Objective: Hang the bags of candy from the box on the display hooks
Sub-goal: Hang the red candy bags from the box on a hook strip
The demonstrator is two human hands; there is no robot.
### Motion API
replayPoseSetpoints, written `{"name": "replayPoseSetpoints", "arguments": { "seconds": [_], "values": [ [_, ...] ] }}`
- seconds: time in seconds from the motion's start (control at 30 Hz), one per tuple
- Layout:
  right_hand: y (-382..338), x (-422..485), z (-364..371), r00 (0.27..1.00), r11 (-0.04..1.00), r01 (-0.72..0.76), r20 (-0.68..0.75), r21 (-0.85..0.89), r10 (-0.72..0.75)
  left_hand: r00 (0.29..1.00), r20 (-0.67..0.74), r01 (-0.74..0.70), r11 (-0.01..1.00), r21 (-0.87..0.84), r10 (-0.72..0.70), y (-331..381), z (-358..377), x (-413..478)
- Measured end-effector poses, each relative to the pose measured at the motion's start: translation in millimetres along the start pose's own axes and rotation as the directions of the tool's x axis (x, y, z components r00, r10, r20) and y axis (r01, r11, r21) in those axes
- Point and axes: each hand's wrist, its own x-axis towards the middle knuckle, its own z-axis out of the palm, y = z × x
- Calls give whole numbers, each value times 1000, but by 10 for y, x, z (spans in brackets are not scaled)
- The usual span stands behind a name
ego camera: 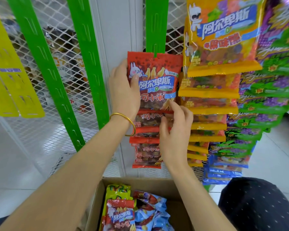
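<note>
1. The white mesh panel (40, 139) is a stiff open lattice. In front of it hangs the green strip (154, 30), a flat, smooth plastic band. It looks free to swing, so a tug on any bag could shake the whole column.
2. The cardboard box (157, 182) sits open below, matte and square-edged. The loose bags in the box (120, 215) are glossy and crinkled, and they would catch anything that drops.
3. The orange bags (220, 39) hang just beside the strip in an overlapping stack of slick film. A careless right wrist could brush one off.
4. The red bag (157, 77) is at the top of the red column on the strip. It is a flat shiny pouch with a sealed top edge, and it overlaps the bag beneath. Slippery film may slide from a light hold.
5. The left hand (123, 90) grips the bag's left edge, thumb on its front. The right hand (175, 127) has curled fingers pinching at the bag's lower right corner, where it meets the next bag down.
6. The tab (155, 55) is a thin plastic tongue at the bag's top slot. Whether it is fully through I cannot tell. If it is only half seated, letting go would probably drop the bag, and forcing it might tear the slot.
</note>
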Motion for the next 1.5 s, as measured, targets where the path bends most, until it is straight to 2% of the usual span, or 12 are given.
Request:
{"name": "replayPoseSetpoints", "arguments": {
  "seconds": [0.4,0.5,0.57,0.63,0.73,0.87,0.97,1.03,1.17,1.23,1.33,1.5],
  "values": [
    [23,-171,-111,996,997,67,-51,-42,-70,998,-42,34,999,-40,-35,-33,-247,-305],
    [154,-478,-109,995,994,85,49,-62,-82,994,13,111,993,-38,-111,-295,-463,-674],
    [381,-773,-19,971,994,38,238,-98,-14,972,79,220,975,13,-220,-599,-620,-946],
    [736,-1043,105,871,978,-45,472,-202,137,926,187,316,944,93,-328,-876,-753,-1143],
    [1299,-1504,406,575,907,-188,706,-377,413,807,324,445,869,214,-493,-1219,-914,-1336],
    [1558,-1969,749,150,745,-324,745,-584,650,703,400,540,807,238,-588,-1369,-974,-1332],
    [1606,-2222,968,3,665,-292,694,-688,720,700,408,540,808,236,-587,-1451,-980,-1287],
    [1605,-2348,1093,2,630,-308,662,-713,750,696,412,537,807,245,-588,-1505,-993,-1274],
    [1608,-2499,1274,100,426,-645,482,-635,870,686,408,552,796,248,-603,-1544,-989,-1245],
    [1623,-2500,1256,86,353,-753,449,-555,889,679,414,548,794,264,-606,-1553,-965,-1251],
    [1547,-2371,1070,39,309,-867,565,-391,824,660,448,517,798,310,-603,-1583,-913,-1285],
    [1366,-1873,667,166,337,-937,721,-98,672,493,603,290,772,566,-627,-1638,-826,-1470]
  ]
}}
